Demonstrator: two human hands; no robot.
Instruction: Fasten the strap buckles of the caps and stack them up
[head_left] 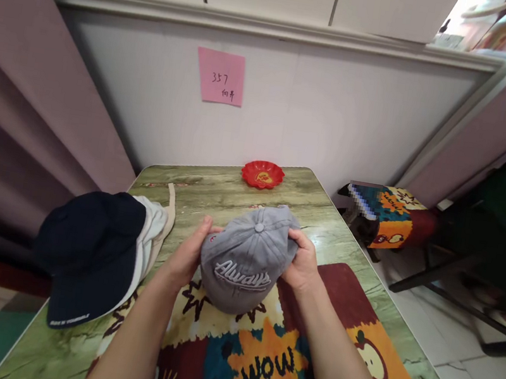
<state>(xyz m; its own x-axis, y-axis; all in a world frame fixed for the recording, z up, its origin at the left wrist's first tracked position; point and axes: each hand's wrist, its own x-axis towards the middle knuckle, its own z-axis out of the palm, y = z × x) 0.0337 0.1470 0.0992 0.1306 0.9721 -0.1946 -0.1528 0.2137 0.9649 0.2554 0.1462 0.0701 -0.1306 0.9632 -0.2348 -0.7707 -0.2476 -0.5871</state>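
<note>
A grey baseball cap (246, 259) with "Always" stitched in white on its front is held between both hands over the table. Its brim points down toward me. My left hand (190, 253) grips the cap's left side, the thumb showing and the other fingers mostly behind the fabric. On the right side, my right hand (303, 261) has its fingers closed on the cap's edge. To the left lies a dark navy cap (94, 248), resting over a pale cap (155, 225) with a beige strap.
A red scalloped dish (263, 174) sits at the back of the green marbled table (199, 191). A colourful "WOW" mat (268, 365) covers the near part. A pink note (221, 77) is on the wall. At the right is a stool (394, 221) with a patterned cover.
</note>
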